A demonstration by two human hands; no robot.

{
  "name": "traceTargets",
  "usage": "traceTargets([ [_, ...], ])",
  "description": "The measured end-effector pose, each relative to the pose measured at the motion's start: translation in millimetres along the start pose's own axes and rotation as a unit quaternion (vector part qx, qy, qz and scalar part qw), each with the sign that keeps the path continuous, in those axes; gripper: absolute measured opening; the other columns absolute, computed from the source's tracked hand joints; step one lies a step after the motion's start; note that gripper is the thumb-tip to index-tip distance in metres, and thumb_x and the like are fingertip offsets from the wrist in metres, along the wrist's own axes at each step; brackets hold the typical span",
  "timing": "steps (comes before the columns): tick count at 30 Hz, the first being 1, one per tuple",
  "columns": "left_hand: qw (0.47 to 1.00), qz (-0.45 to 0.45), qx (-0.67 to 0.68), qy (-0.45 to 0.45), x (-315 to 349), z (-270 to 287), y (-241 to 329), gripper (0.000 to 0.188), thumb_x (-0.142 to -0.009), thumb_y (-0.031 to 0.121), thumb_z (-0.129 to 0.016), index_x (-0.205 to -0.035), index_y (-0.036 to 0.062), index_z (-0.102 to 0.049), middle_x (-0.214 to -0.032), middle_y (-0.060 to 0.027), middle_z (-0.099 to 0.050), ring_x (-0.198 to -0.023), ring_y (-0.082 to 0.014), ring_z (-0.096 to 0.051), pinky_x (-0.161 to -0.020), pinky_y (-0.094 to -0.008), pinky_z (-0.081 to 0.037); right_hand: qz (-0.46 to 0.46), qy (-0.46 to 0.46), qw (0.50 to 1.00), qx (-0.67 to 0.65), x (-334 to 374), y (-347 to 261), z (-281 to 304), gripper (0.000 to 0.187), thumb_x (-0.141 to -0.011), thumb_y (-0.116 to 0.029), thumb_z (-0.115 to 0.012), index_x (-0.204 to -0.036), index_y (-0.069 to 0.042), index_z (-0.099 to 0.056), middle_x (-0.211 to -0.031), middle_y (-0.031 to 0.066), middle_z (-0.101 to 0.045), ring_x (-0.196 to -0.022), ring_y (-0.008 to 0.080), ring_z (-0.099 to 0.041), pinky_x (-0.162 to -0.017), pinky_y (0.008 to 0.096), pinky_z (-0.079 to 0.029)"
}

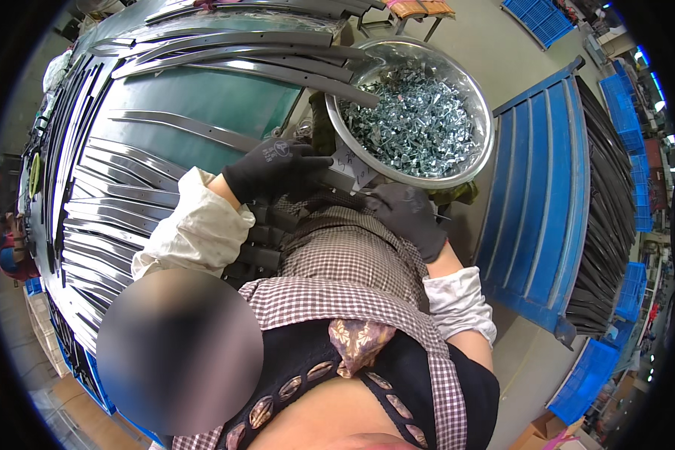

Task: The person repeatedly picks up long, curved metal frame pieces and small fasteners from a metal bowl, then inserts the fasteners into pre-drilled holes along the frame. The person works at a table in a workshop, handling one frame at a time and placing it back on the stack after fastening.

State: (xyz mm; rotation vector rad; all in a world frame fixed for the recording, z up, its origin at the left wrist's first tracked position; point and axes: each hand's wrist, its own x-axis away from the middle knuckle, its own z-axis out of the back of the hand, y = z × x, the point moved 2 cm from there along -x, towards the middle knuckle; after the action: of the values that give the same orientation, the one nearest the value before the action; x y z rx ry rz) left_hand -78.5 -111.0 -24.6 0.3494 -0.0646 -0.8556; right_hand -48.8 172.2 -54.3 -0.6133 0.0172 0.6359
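Observation:
My left hand (271, 171), in a black glove, is closed around a long dark grey strip (337, 178) close to its end. Fingers bent together, my right hand (409, 216), also gloved in black, is at that same end; whatever it pinches is too small to make out. Just beyond both hands, a large round metal basin (481, 112) holds a heap of small shiny metal clips (416, 124). A pale tag with handwriting (361, 171) is at the basin's near side, between my hands.
To the left, a green-topped table (232, 101) carries many dark strips (127, 191), some lying across its far end toward the basin. On the right stands a blue metal rack (529, 202) with a stack of dark strips (600, 217). Blue crates (589, 379) sit farther right.

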Motion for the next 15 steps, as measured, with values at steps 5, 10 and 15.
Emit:
traceTargets([
  [5, 0.999, -0.035, 0.019, 0.022, 6.4, 9.9, 13.0, 0.05, -0.083, 0.018, -0.069, -0.132, 0.0097, -0.06, -0.103, -0.0141, -0.068, -0.083, -0.0338, -0.067, -0.069, -0.0422, -0.055, -0.176, -0.017, 0.983, -0.046, -3.3, 33.9, 41.8, 0.025, -0.091, -0.031, -0.067, -0.088, -0.006, -0.067, -0.078, 0.0129, -0.067, -0.072, 0.031, -0.067, -0.065, 0.0425, -0.051],
  [10, 0.992, 0.053, 0.05, -0.103, 32.3, 51.6, 59.5, 0.059, -0.078, 0.028, -0.076, -0.132, 0.0101, -0.06, -0.098, -0.0154, -0.067, -0.082, -0.0344, -0.068, -0.072, -0.0415, -0.056, -0.146, -0.011, 0.989, 0.03, -45.2, 60.0, 36.3, 0.029, -0.088, -0.034, -0.067, -0.092, -0.006, -0.067, -0.086, 0.0146, -0.069, -0.082, 0.0317, -0.068, -0.071, 0.0443, -0.052],
  [15, 0.958, 0.087, 0.124, -0.244, 70.6, 79.5, 61.2, 0.05, -0.082, 0.028, -0.079, -0.125, 0.0085, -0.065, -0.105, -0.0146, -0.069, -0.094, -0.0335, -0.068, -0.083, -0.0389, -0.056, -0.138, 0.006, 0.983, 0.122, -95.8, 73.0, 0.9, 0.034, -0.088, -0.04, -0.067, -0.098, -0.007, -0.068, -0.099, 0.0148, -0.068, -0.089, 0.0325, -0.068, -0.076, 0.0449, -0.053],
])
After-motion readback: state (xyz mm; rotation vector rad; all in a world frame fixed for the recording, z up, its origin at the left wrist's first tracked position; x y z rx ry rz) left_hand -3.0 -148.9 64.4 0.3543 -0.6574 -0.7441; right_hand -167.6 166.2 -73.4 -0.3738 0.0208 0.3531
